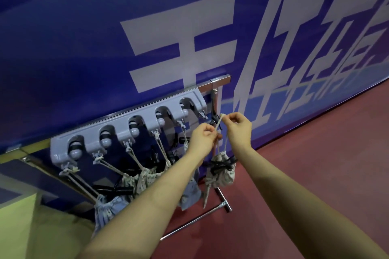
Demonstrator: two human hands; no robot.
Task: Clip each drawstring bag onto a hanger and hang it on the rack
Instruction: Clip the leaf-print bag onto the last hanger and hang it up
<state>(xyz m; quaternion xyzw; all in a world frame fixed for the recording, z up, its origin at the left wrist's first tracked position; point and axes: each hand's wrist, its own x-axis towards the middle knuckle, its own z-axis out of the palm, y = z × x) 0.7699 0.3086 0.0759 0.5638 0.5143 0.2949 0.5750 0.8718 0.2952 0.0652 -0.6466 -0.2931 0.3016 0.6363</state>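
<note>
On the far left we see a yellow-green cloth point(19, 223) low in the corner. Next to it, a grey holder point(126, 130) with five round slots sits on the shiny rack point(219, 79). It slopes up from lower left to upper right in our view. Pale strings run down from the small hooks under the holder to other drawstring bags point(145, 178), which hang in a bunch with black clips among them. The lowest one on the left is a blue bag point(109, 206).

Then come our two bare arms, reaching up and forward. Our left hand point(203, 137) is pinched shut on the pale drawstring point(219, 124). Our right hand point(239, 125) is just beside it and pinches the same string higher up, near its top end. The two hands are close together, almost touching. The string runs nearly straight up and down, leaning a little to the right at the top, close to a black clip point(215, 119) hanging from the rack's right end.

Below our hands the flowery drawstring bag point(221, 175) hangs from that string. Its long side points down, with the gathered mouth on top. A black hanger clip point(221, 164) lies across its neck. It hangs above the red floor point(305, 164), next to the rack's metal foot point(225, 200). Behind it all is a blue wall point(84, 38) with big white letters.
</note>
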